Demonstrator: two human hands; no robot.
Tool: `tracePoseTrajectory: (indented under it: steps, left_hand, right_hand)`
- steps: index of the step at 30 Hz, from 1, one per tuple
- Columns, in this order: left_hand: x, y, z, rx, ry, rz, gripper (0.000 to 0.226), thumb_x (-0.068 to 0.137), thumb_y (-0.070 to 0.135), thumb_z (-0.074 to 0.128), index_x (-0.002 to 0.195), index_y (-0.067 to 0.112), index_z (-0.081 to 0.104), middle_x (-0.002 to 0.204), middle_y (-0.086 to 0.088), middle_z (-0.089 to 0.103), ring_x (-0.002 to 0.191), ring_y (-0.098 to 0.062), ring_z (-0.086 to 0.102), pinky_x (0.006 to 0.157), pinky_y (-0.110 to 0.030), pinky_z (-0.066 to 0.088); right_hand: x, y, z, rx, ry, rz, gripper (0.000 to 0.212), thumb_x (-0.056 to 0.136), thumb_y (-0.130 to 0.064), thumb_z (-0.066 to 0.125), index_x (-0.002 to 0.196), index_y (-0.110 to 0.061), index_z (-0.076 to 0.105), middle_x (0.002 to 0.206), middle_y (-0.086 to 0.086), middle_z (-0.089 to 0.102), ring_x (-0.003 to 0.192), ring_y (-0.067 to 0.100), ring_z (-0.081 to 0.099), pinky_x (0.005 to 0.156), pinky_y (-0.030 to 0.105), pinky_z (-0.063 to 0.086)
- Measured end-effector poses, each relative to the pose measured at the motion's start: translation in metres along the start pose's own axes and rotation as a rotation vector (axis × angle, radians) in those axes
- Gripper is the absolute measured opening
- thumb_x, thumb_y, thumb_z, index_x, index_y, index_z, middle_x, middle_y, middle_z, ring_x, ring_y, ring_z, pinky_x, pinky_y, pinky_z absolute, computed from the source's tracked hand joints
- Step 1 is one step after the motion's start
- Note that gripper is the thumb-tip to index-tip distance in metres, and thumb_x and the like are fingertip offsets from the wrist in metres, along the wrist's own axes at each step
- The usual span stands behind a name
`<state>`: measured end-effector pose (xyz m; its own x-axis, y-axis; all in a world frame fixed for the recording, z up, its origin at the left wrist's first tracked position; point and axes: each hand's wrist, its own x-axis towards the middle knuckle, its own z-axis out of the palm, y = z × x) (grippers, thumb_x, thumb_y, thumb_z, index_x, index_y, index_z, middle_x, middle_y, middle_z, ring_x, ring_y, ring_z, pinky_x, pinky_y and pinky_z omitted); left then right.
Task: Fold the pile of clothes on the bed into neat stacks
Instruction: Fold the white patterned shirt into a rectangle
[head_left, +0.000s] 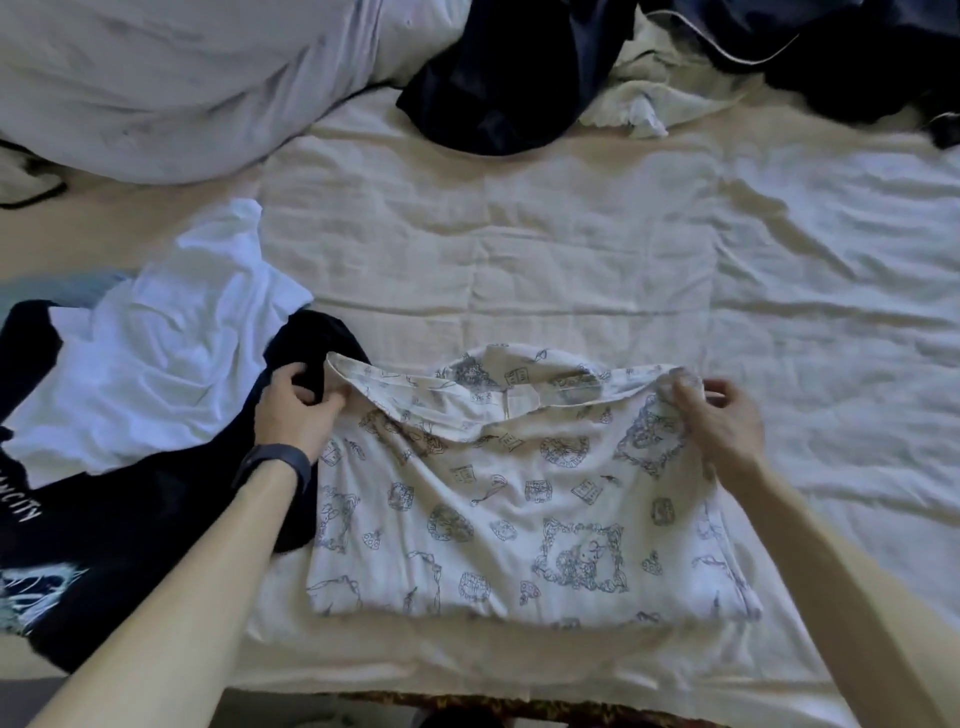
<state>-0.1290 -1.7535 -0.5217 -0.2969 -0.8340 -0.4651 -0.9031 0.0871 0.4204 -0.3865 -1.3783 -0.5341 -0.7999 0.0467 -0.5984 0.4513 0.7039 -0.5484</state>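
My left hand (298, 400) was pinching the upper left corner of the printed garment (519, 499), fingers curled round its hem. A dark wristband (275, 462) sat on that wrist. My right hand (719, 421) pinched the upper right corner, thumb and fingertips closed on the fabric, though slightly blurred. The garment lay on the bed sheet (571, 234) directly before me, its top edge lifted and sagging between the two hands.

Progress, in my judgement, was early. This piece appeared part-folded, and no finished stack was visible. Just to the left, a crumpled white garment (171, 353) lay over a black lettered shirt (104, 519), both unfolded. At the far side, a dark heap (509, 78) and a cream item (660, 78) awaited handling.

The sheet was cream and creased, and a pale duvet (182, 78) was bunched at the far left. Nothing of the room beyond the bed could be made out.
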Motion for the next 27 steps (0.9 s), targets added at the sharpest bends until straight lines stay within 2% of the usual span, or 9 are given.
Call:
tracePoseTrajectory:
  steps: [2, 5, 8, 11, 15, 18, 21, 24, 27]
  left_hand:
    - [0.008, 0.004, -0.005, 0.032, -0.046, 0.035, 0.030, 0.085, 0.031, 0.074, 0.111, 0.019, 0.066, 0.096, -0.005, 0.063, 0.093, -0.028, 0.062, 0.077, -0.033, 0.043]
    - [0.016, 0.007, -0.005, 0.043, -0.051, 0.047, 0.013, 0.091, 0.031, 0.067, 0.096, 0.019, 0.064, 0.095, -0.003, 0.065, 0.089, -0.025, 0.059, 0.078, -0.033, 0.043]
    - [0.022, 0.005, -0.006, -0.118, 0.051, -0.125, 0.012, 0.093, 0.027, 0.061, 0.093, 0.016, 0.058, 0.098, -0.013, 0.065, 0.095, -0.034, 0.062, 0.084, -0.038, 0.046]
    - [0.021, 0.003, -0.004, -0.058, 0.005, -0.146, 0.015, 0.092, 0.026, 0.065, 0.102, 0.014, 0.064, 0.108, -0.010, 0.067, 0.105, -0.032, 0.063, 0.087, -0.034, 0.045]
    - [0.021, 0.020, -0.001, -0.354, -0.071, -0.198, 0.037, 0.082, 0.024, 0.079, 0.113, 0.015, 0.060, 0.116, -0.013, 0.067, 0.101, -0.027, 0.065, 0.094, -0.042, 0.052]
    - [0.028, 0.024, -0.003, -0.354, -0.117, -0.161, 0.030, 0.085, 0.033, 0.078, 0.106, 0.016, 0.065, 0.106, -0.008, 0.072, 0.093, -0.021, 0.068, 0.094, -0.041, 0.054]
    - [0.035, 0.028, -0.005, -0.351, -0.062, -0.061, 0.017, 0.091, 0.039, 0.071, 0.090, 0.022, 0.070, 0.080, 0.005, 0.072, 0.075, -0.009, 0.065, 0.085, -0.037, 0.053]
    - [0.042, 0.028, -0.003, -0.374, 0.025, -0.018, 0.019, 0.092, 0.039, 0.070, 0.101, 0.022, 0.069, 0.095, -0.004, 0.068, 0.088, -0.017, 0.062, 0.085, -0.033, 0.051]
    - [0.040, 0.025, 0.007, -0.228, 0.018, 0.019, 0.027, 0.091, 0.042, 0.069, 0.108, 0.020, 0.064, 0.102, -0.002, 0.067, 0.093, -0.019, 0.063, 0.084, -0.028, 0.048]
  right_hand:
    - [0.009, 0.005, -0.005, 0.049, 0.043, -0.053, 0.026, 0.095, -0.045, 0.067, 0.105, -0.021, 0.069, 0.097, 0.002, 0.070, 0.083, 0.016, 0.065, 0.075, 0.030, 0.053]
    - [0.018, 0.011, -0.012, 0.157, 0.159, -0.079, 0.015, 0.098, -0.040, 0.063, 0.099, -0.025, 0.063, 0.092, -0.001, 0.066, 0.072, 0.004, 0.059, 0.062, 0.018, 0.047]
    - [0.025, 0.019, -0.017, 0.219, 0.254, -0.070, 0.013, 0.098, -0.040, 0.062, 0.095, -0.028, 0.060, 0.095, 0.003, 0.066, 0.082, 0.016, 0.060, 0.076, 0.027, 0.049]
    - [0.030, 0.021, -0.016, 0.214, 0.221, -0.056, 0.014, 0.097, -0.039, 0.064, 0.103, -0.026, 0.062, 0.100, 0.005, 0.068, 0.091, 0.018, 0.062, 0.082, 0.037, 0.050]
    - [0.032, 0.008, -0.011, 0.314, 0.109, -0.037, 0.011, 0.090, -0.026, 0.075, 0.085, -0.026, 0.066, 0.081, -0.008, 0.066, 0.072, -0.001, 0.063, 0.064, 0.012, 0.048]
    - [0.036, -0.004, -0.014, 0.314, 0.008, -0.032, 0.014, 0.088, -0.018, 0.077, 0.077, -0.021, 0.069, 0.060, -0.010, 0.066, 0.050, -0.006, 0.060, 0.050, 0.013, 0.047]
    - [0.043, -0.004, -0.015, 0.314, 0.034, -0.046, 0.010, 0.089, -0.017, 0.073, 0.081, -0.021, 0.070, 0.072, -0.006, 0.068, 0.070, 0.013, 0.065, 0.066, 0.029, 0.054]
    - [0.047, -0.003, -0.013, 0.326, 0.132, -0.074, 0.003, 0.092, -0.024, 0.073, 0.093, -0.023, 0.070, 0.088, -0.001, 0.069, 0.085, 0.017, 0.064, 0.079, 0.035, 0.057]
    - [0.046, 0.001, -0.008, 0.277, 0.108, -0.088, 0.028, 0.092, -0.036, 0.074, 0.114, -0.020, 0.070, 0.105, 0.003, 0.072, 0.090, 0.012, 0.066, 0.085, 0.030, 0.057]
